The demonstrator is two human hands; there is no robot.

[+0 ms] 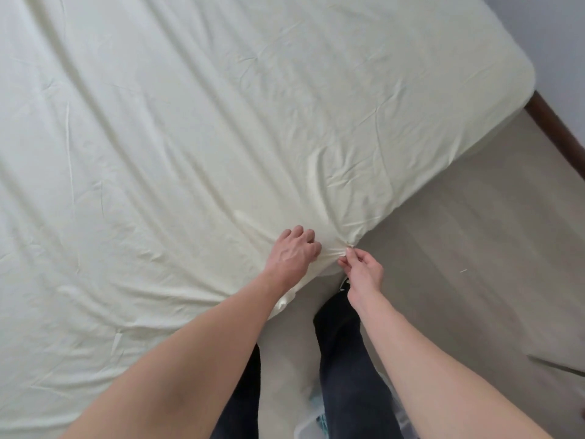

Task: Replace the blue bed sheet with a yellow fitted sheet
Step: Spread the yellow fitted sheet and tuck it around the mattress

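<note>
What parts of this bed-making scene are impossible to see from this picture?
Head view only:
- Near corner of the yellow fitted sheet: the left hand and right hand cover how far it is tucked.
- Left fingers: curled into the fabric, their tips hidden.
- Bed's left side: cut off by the frame edge.
- Blue sheet: not in view.
- Feet: hidden by the legs.

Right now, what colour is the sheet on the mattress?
Pale yellow, plain, no pattern: the fitted sheet in the head view.
</note>
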